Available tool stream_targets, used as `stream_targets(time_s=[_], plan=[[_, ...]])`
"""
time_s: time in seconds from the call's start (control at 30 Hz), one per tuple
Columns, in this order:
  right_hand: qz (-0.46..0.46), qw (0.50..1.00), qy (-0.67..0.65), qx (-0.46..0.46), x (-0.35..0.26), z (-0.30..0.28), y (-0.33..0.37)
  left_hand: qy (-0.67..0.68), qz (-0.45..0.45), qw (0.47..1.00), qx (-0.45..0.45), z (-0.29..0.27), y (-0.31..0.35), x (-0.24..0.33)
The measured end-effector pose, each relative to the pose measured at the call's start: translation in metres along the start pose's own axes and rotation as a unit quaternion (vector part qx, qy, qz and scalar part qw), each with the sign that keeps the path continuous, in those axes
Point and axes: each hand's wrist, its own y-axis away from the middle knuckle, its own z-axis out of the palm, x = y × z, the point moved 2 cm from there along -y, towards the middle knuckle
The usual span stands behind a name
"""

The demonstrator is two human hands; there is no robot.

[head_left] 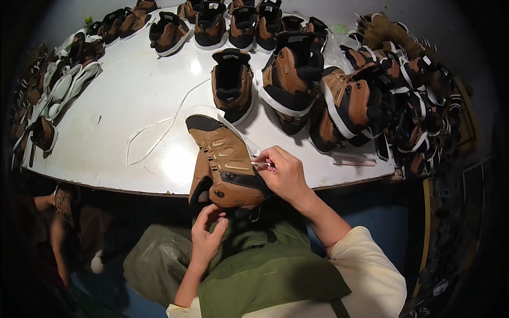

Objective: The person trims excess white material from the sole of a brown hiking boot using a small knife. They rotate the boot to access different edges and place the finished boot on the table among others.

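A brown boot [229, 153] with black trim and a white sole edge lies on its side, tilted across the table's front edge, toe pointing away. Fingers of my left hand [208, 233] curl against its ankle collar from below, thumb apart. Pinched in my right hand [286, 172] is a thin, pale, stick-like thing [260, 163], its tip against the boot's side just above the sole; its exact kind is too small to make out. Behind the boot's toe stands another brown and black boot [231, 85], upright. A white cord [168, 127] lies looped on the table to the left.
More boots [294, 74] crowd the table's right half, with a row [209, 26] along the back. Piles of shoe parts [69, 85] line the left edge, and shoes [419, 106] heap up at the right. Another person's arm [58, 246] shows at lower left.
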Motion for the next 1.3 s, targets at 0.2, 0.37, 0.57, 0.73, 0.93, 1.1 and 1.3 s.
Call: stream_targets(time_s=[0.2,0.37,0.57,0.73,0.93,1.1,1.3], plan=[[0.020,1.000,0.010,-0.006,-0.004,-0.004,0.009,0.074,-0.023,0.997,-0.020,0.017,-0.018,0.020],[0.002,0.999,0.036,0.006,-0.005,-0.001,0.013,0.134,-0.020,0.991,-0.012,0.025,-0.024,0.019],[0.000,0.999,0.039,-0.001,0.000,0.004,0.009,0.146,-0.021,0.989,-0.007,0.023,-0.031,0.012],[-0.003,1.000,0.014,0.024,-0.001,0.005,0.003,0.197,-0.014,0.980,0.014,0.022,-0.043,0.019],[-0.002,0.999,-0.039,0.029,-0.001,-0.002,0.002,0.247,0.008,0.969,0.006,0.014,-0.053,0.027],[-0.027,0.998,-0.038,0.030,-0.005,-0.009,0.008,0.257,0.002,0.966,0.022,0.016,-0.057,0.035],[-0.059,0.996,0.002,0.060,0.000,-0.005,0.016,0.254,-0.006,0.966,0.046,0.019,-0.059,0.035]])
